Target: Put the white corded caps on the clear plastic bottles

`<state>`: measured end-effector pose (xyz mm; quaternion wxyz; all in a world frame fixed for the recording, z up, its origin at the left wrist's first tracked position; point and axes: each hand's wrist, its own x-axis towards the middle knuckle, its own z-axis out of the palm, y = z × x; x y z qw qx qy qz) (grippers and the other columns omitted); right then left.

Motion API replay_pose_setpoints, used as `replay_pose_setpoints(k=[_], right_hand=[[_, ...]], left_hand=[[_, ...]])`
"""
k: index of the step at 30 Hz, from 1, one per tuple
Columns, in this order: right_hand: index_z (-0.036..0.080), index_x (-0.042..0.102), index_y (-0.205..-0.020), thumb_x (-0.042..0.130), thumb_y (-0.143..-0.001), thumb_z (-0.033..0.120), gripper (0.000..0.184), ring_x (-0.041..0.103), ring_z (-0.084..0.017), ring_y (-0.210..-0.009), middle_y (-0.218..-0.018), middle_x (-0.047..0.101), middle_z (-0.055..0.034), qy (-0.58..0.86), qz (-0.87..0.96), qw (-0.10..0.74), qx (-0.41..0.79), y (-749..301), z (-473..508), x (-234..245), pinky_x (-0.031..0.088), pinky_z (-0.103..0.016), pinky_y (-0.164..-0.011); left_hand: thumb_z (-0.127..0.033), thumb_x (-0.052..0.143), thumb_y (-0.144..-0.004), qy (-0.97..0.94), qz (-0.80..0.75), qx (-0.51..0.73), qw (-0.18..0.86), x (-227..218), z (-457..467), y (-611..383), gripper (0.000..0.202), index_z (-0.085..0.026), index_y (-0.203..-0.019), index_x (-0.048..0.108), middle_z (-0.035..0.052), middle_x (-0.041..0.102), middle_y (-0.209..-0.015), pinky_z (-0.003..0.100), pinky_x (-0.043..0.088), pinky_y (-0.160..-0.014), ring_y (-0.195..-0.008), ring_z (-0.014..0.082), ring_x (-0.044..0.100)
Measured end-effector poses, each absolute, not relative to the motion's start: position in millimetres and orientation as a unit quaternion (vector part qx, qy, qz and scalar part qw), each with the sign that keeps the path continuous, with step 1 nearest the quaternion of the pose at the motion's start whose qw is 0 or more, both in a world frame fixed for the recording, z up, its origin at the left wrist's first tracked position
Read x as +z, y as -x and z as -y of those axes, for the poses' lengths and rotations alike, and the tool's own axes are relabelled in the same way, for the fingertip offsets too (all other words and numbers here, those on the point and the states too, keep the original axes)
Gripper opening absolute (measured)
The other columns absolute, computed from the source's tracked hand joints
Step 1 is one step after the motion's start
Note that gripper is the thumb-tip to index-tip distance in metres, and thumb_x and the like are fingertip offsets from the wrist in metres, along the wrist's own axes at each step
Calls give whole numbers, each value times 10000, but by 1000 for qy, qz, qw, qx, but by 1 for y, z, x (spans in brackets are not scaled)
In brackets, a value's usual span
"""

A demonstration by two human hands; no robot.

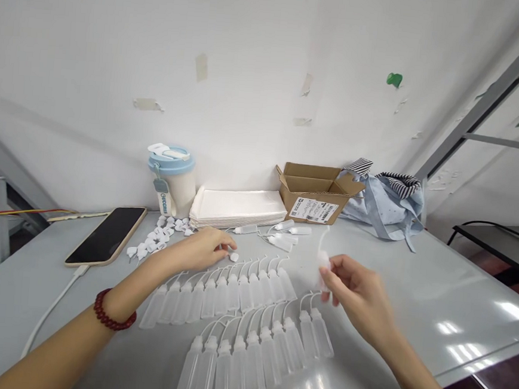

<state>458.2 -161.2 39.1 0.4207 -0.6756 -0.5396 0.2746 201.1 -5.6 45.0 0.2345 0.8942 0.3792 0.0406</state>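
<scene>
Upright between the thumb and fingers of my right hand [360, 289] is a small translucent squeeze bottle [324, 261], its thin bent spout pointing up. My left hand [204, 248] reaches over the far row, thumb and index finger slightly apart. Right by its fingertips is a small white cap [234, 256]; whether they touch it I cannot tell. Similar squeeze bottles with curved spouts lie side by side in a far row [209, 298] and a near row [253, 362]. Left of my left hand several white caps [152, 240] are scattered in a pile.
Along the wall stand a cup with a blue lid [177, 182], a stack of white trays [240, 208], an open cardboard box [315, 199] and a blue cloth bag [380, 204]. A few loose bottles [283, 238] lie before the box. A phone [107, 236] charges at left.
</scene>
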Motion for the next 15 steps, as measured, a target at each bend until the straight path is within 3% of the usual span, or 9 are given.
replay_pose_setpoints(k=[5,9,15], right_hand=[[175,575,-755,694,-761,388,244,602,-130,-570,-684,648,-8,546,540,528,363,-439,101,52,427,-247,-537],[158,598,-721,669,-769,430,286,605,-129,-529,-724,672,-39,503,526,512,455,-433,64,47,446,-263,-515],[158,614,-725,693,-758,467,321,557,-105,-544,-740,635,-21,474,471,519,533,-439,66,18,431,-244,-509]], left_hand=[[-240,509,-813,-900,-361,54,238,43,10,-203,346,-182,-1118,663,81,707,-1080,309,488,-777,-953,244,651],[-259,512,-853,-901,-359,76,231,34,7,-208,320,-164,-1131,638,92,687,-1049,330,482,-803,-933,235,635],[-317,579,-918,-899,-359,71,240,24,-2,-206,191,-145,-986,625,45,646,-997,382,518,-788,-873,183,629]])
